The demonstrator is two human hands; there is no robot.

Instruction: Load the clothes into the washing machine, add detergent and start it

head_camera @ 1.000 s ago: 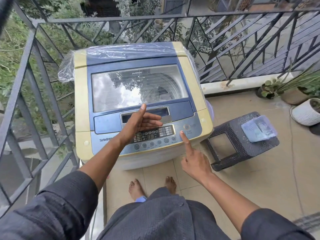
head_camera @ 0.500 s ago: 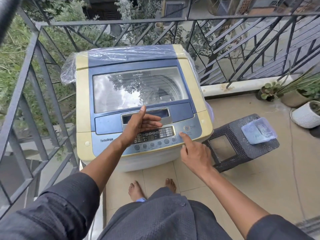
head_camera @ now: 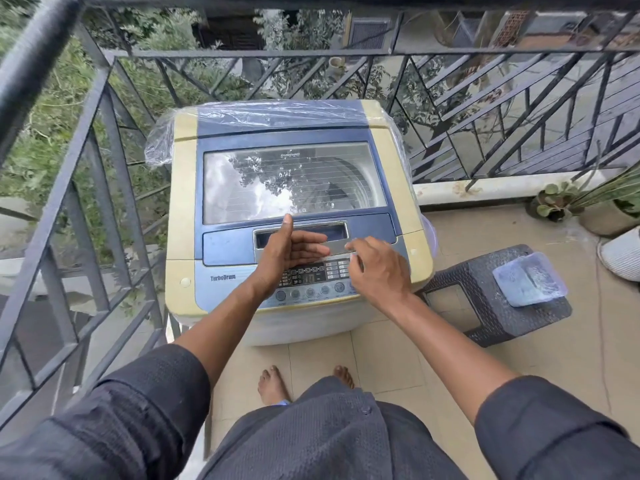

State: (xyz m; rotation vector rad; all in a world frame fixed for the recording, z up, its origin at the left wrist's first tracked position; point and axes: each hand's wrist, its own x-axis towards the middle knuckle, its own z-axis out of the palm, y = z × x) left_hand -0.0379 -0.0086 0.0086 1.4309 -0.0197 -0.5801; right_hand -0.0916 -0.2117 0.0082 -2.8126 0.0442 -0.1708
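At frame centre, both hands are hovering over the washing machine panel, starting it; left hand relaxed, holding nothing; right hand loosely curled, empty; next, pressing a button squarely.

Balcony setup, daylight, looks overcast-bright. Beige tiled floor along the bottom and right of the frame. Dark metal railing with diagonal bars wraps the left side and the top, trees and greenery behind it at upper left. A dark woven-look plastic stool sits at right, and potted plants line the right edge by a low ledge.
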